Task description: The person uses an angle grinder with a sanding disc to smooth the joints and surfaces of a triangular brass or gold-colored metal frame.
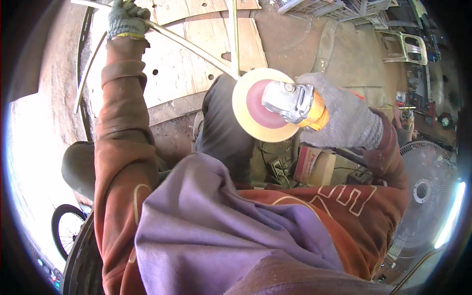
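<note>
My right hand (pixel 340 114), in a grey knit glove, grips an angle grinder (pixel 314 114) with a silver head and yellow-orange body. Its round disc (pixel 246 118), pale yellow with a reddish centre, is at the corner of a thin metal frame (pixel 194 48); whether they touch I cannot tell. Two bars of the frame meet at that corner, by my knee (pixel 228 123). At the far left my gloved left hand (pixel 129 20) is closed around one of the bars, arm stretched out. The palm side of my right hand is hidden.
Cardboard sheets (pixel 184 81) with holes lie under the frame. A pedestal-type fan (pixel 423 196) stands close at my right. Near my right thigh are a small red and tan box (pixel 307 164) and a power socket with cords (pixel 279 169). Farther off are plastic crates (pixel 339 9) and a pale stool (pixel 415 49).
</note>
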`<state>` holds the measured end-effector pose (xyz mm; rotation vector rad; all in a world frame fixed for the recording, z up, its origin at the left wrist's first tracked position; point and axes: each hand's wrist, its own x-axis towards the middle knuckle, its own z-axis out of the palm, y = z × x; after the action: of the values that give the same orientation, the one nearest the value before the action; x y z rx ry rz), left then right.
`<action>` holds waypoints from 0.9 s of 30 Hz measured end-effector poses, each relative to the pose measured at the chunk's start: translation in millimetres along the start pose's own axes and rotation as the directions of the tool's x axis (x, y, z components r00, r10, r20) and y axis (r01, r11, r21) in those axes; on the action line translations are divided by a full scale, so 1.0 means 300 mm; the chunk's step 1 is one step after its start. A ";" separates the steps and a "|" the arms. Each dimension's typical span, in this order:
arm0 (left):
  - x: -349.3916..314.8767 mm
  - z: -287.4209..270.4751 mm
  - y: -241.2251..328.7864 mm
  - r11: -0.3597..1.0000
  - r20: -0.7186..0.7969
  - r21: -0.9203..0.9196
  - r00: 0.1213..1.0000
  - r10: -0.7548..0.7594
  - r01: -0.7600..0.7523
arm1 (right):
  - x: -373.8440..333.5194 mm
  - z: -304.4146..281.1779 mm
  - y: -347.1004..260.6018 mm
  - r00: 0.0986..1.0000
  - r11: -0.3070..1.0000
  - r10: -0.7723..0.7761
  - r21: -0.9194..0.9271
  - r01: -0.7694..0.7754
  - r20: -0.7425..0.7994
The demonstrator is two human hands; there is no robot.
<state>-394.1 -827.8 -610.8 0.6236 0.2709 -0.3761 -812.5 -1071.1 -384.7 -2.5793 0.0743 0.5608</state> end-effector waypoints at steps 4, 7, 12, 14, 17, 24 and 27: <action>0.031 -0.026 -0.002 1.000 -0.011 0.016 1.000 -0.017 0.017 | 0.034 -0.019 -0.040 0.984 0.991 0.126 -0.049 -0.121 0.125; 0.029 -0.037 -0.013 0.998 -0.073 0.055 0.997 -0.011 0.015 | 0.052 -0.013 -0.056 0.982 0.990 0.135 -0.050 -0.129 0.134; 0.027 -0.080 -0.012 0.998 -0.054 0.066 0.998 -0.010 0.013 | 0.080 0.006 -0.063 0.999 0.995 0.032 -0.098 -0.028 0.033; 0.038 -0.108 -0.005 0.999 -0.007 0.028 1.000 -0.015 0.015 | 0.090 0.006 -0.075 0.999 0.993 0.025 -0.118 -0.021 0.028; 0.027 -0.119 0.001 1.000 0.004 0.028 1.000 0.011 -0.011 | 0.085 0.015 -0.066 0.999 0.996 -0.012 -0.092 0.017 0.049; -0.067 -0.024 -0.005 1.000 -0.127 0.004 0.992 -0.021 0.022 | 0.087 0.027 -0.099 1.000 0.995 0.017 -0.099 -0.016 0.009; -0.139 0.044 0.029 0.997 -0.068 -0.070 0.997 -0.030 0.025 | 0.037 -0.001 -0.082 0.995 0.999 0.014 -0.045 -0.019 -0.101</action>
<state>-426.2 -818.4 -581.1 0.5657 0.3573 -0.3706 -798.4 -1049.2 -377.6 -2.6533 0.1182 0.4426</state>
